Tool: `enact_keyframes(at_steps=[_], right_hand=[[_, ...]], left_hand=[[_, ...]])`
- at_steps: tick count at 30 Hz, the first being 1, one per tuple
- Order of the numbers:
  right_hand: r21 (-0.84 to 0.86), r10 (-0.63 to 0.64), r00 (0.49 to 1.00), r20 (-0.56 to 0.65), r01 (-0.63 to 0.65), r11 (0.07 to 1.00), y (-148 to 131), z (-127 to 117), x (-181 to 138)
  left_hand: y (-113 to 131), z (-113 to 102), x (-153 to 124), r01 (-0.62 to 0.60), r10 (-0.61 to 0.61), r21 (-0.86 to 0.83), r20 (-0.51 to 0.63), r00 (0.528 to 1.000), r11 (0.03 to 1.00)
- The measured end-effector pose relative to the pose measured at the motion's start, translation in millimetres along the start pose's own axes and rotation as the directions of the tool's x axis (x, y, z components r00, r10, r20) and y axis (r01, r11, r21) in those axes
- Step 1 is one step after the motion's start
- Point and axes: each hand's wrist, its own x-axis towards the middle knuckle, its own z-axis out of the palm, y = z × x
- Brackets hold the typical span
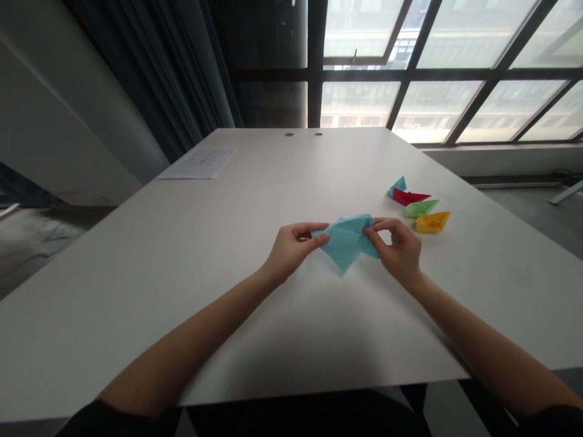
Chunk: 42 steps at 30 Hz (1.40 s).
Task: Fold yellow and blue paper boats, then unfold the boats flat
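a smooth white bench [182, 273] under big grid windows. left hand [291, 246] and right hand [397, 246] pinch a creased, pointed blue paper [347, 240] just above it; glossy folded paper boats [421, 209] lie near, to the right.

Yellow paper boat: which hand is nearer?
Right. The right hand pinches the blue paper just left of the yellow paper boat, not touching it; the left hand holds the paper's far side, farther left.

Backlit by windows [437, 91], edges warped.
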Motion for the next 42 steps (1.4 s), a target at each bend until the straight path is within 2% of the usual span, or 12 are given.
enact_keyframes(at_steps=[3,5,7,9,16,20,23,27,29,31,37,42], right_hand=[[0.016,-0.027,0.999,0.048,0.026,1.000,-3,0,2],[0.019,-0.057,0.994,0.089,0.056,0.998,-5,-1,3],[0.012,-0.086,0.988,0.128,0.085,0.996,-7,-1,4],[0.004,-0.115,0.982,0.147,0.116,0.993,-9,-1,4],[-0.002,-0.161,0.974,0.162,0.164,0.987,-14,-1,2],[0.020,-0.148,0.974,0.174,0.147,0.989,-16,-3,4],[0.061,-0.136,0.969,0.208,0.126,0.990,-16,-5,3],[0.176,-0.098,0.946,0.310,0.044,0.983,-15,-5,-1],[0.228,-0.048,0.935,0.352,-0.036,0.973,-15,-5,-2],[0.249,0.016,0.928,0.373,-0.117,0.961,-17,-4,-3],[0.192,0.244,0.891,0.384,-0.335,0.922,-24,1,-1],[0.276,0.278,0.809,0.518,-0.466,0.840,-19,2,2]], left_hand=[[3,-1,-1,-0.149,0.186,0.437,-0.043,0.982,0.887],[6,0,-2,-0.265,0.331,0.583,-0.008,0.943,0.768],[8,2,-2,-0.375,0.420,0.587,0.064,0.905,0.718],[8,5,-3,-0.433,0.450,0.536,0.109,0.886,0.724],[1,8,-5,-0.367,0.348,0.331,0.116,0.930,0.869],[2,6,-4,-0.357,0.321,0.304,0.164,0.933,0.883],[8,4,-4,-0.415,0.363,0.338,0.207,0.909,0.845],[16,-1,-4,-0.546,0.463,0.406,0.290,0.838,0.733],[19,-2,-3,-0.530,0.408,0.361,0.361,0.838,0.767],[19,-3,-3,-0.447,0.314,0.308,0.397,0.863,0.840],[14,-3,-2,-0.232,0.157,0.247,0.289,0.944,0.941],[10,-4,0,-0.165,0.098,0.250,0.258,0.961,0.954]])
